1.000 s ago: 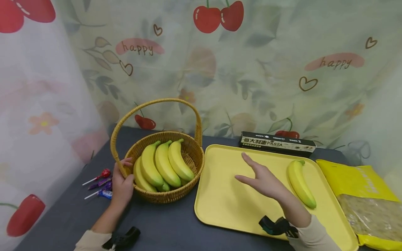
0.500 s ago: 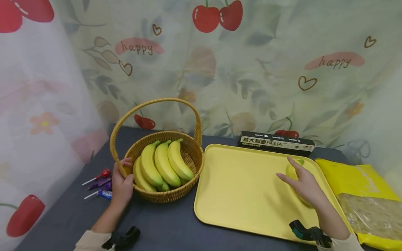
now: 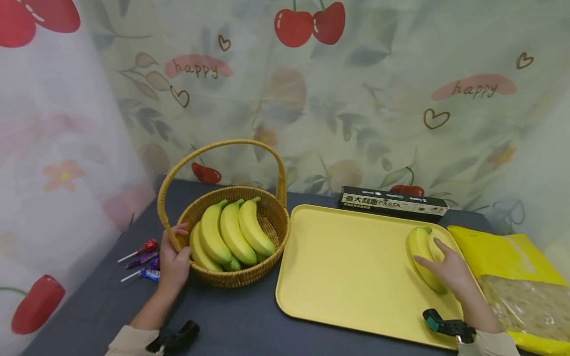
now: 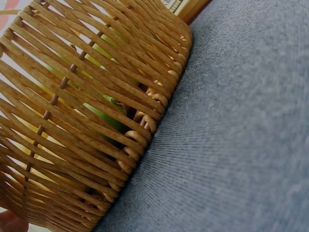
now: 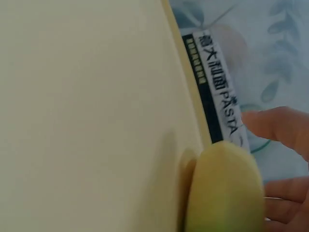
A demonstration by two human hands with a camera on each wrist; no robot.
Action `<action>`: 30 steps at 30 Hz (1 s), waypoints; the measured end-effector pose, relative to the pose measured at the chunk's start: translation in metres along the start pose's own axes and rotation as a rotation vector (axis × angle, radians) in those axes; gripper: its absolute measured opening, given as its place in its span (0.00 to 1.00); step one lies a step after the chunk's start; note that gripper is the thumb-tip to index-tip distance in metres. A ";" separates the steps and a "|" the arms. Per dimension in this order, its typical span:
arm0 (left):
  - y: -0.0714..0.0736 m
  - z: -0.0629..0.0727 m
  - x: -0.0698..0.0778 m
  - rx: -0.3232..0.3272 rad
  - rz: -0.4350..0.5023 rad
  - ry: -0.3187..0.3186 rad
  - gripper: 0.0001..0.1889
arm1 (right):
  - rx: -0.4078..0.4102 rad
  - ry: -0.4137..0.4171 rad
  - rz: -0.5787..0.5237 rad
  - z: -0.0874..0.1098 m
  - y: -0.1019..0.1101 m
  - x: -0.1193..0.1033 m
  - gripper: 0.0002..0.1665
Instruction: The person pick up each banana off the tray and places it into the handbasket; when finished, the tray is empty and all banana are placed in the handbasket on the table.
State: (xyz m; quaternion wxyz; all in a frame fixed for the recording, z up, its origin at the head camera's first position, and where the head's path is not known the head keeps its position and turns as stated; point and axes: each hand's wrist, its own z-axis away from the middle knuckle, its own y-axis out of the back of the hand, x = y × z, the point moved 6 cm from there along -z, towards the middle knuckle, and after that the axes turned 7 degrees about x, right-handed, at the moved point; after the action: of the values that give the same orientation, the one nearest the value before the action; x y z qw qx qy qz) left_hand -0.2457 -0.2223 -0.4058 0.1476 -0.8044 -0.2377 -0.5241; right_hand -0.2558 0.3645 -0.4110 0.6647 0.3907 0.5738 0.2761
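Note:
A wicker basket [image 3: 240,279] with a tall handle holds several yellow bananas [image 3: 231,232] at the left of the dark table. My left hand [image 3: 172,264] grips the basket's near-left rim, thumb over the edge. The left wrist view is filled by the basket wall [image 4: 72,121]. To the right lies a yellow tray [image 3: 347,277] with a single banana [image 3: 419,244] near its right edge. My right hand [image 3: 447,272] wraps that banana, thumb on its left side and fingers on its right. The right wrist view shows the banana [image 5: 224,193] and fingers [image 5: 277,125] close up.
A black pasta box [image 3: 392,202] lies behind the tray against the printed curtain. A yellow plastic bag [image 3: 507,257] sits right of the tray. Three lollipops [image 3: 140,259] lie left of the basket. Grey cloth [image 3: 231,321] covers the table.
My right hand moved right across the tray from its middle and settled onto the single banana. My left hand stayed on the basket rim.

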 end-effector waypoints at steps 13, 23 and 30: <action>0.000 -0.001 0.002 -0.001 -0.018 -0.004 0.17 | 0.020 0.022 0.044 -0.005 -0.008 0.010 0.57; 0.000 0.000 0.003 -0.003 -0.021 -0.008 0.17 | 0.001 0.011 0.041 -0.005 -0.012 0.011 0.57; 0.000 0.000 0.002 -0.005 -0.009 -0.016 0.17 | -0.002 0.015 0.035 -0.005 -0.014 0.011 0.56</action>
State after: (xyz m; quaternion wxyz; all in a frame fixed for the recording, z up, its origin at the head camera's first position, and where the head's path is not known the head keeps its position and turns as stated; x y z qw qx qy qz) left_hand -0.2450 -0.2221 -0.4043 0.1415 -0.8078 -0.2412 -0.5189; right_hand -0.2598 0.3674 -0.4287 0.6557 0.3981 0.5716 0.2912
